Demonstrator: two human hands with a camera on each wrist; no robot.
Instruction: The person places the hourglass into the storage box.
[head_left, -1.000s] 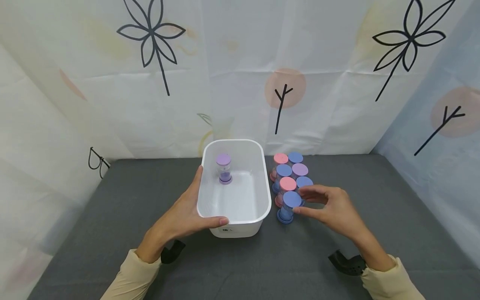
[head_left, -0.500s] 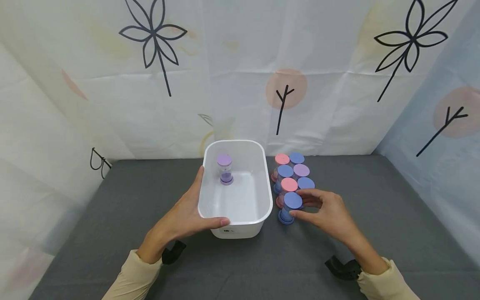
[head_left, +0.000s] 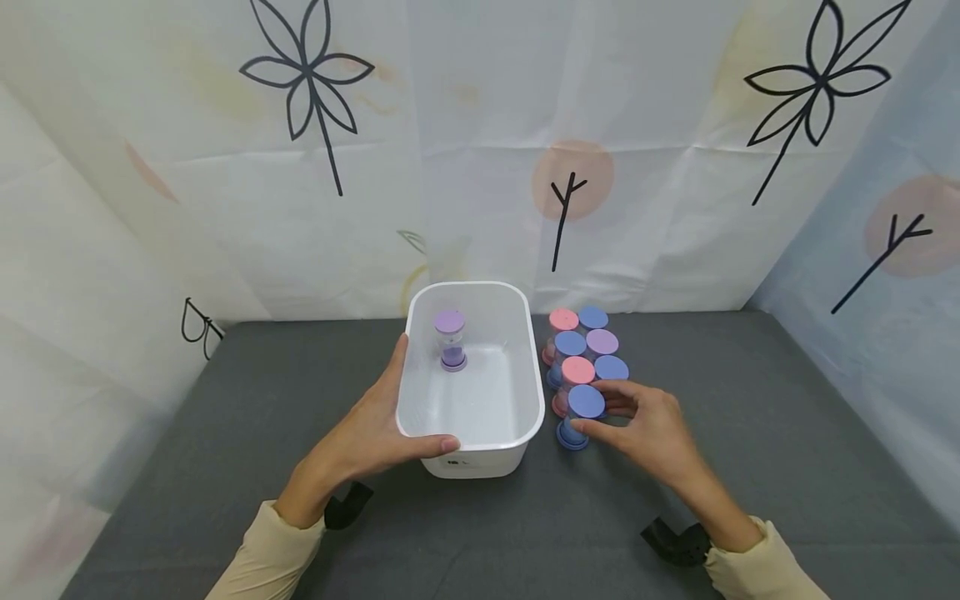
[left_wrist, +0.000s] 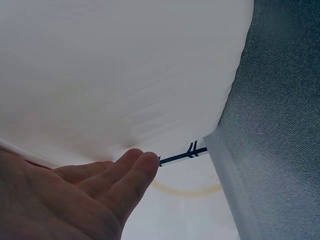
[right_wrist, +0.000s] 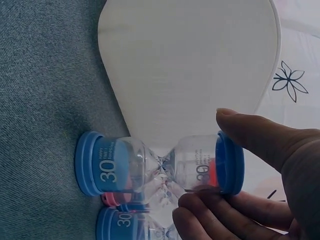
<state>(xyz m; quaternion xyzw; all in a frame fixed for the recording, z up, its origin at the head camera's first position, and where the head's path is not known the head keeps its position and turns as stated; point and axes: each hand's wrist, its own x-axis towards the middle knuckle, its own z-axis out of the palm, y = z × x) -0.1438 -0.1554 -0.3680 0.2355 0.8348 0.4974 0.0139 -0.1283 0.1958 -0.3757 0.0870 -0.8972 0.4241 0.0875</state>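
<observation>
My left hand (head_left: 367, 425) rests against the near left corner of a white plastic bin (head_left: 480, 460), thumb along the front rim. Its fingers (left_wrist: 135, 175) lie fairly straight against the outer wall in the left wrist view. One purple-capped hourglass (head_left: 450, 340) stands inside the bin. To the right, my right hand (head_left: 637, 425) holds the nearest blue hourglass (head_left: 586, 402) around its upper end, thumb on one side and fingers on the other. This hourglass (right_wrist: 112, 165) carries a "30" mark and blue sand at its lower end; its base stands on the grey cloth.
Behind the held hourglass, more hourglasses stand close together, among them a pink one (head_left: 577, 370), a blue one (head_left: 612, 367) and a purple one (head_left: 602, 342). The grey tablecloth (head_left: 480, 542) spreads around them. A patterned white curtain (head_left: 480, 208) hangs behind the table.
My right hand has moved slightly left, bringing the thumb across the front of the nearest blue hourglass and the fingers closer around it. The left hand and bin have stayed put.
</observation>
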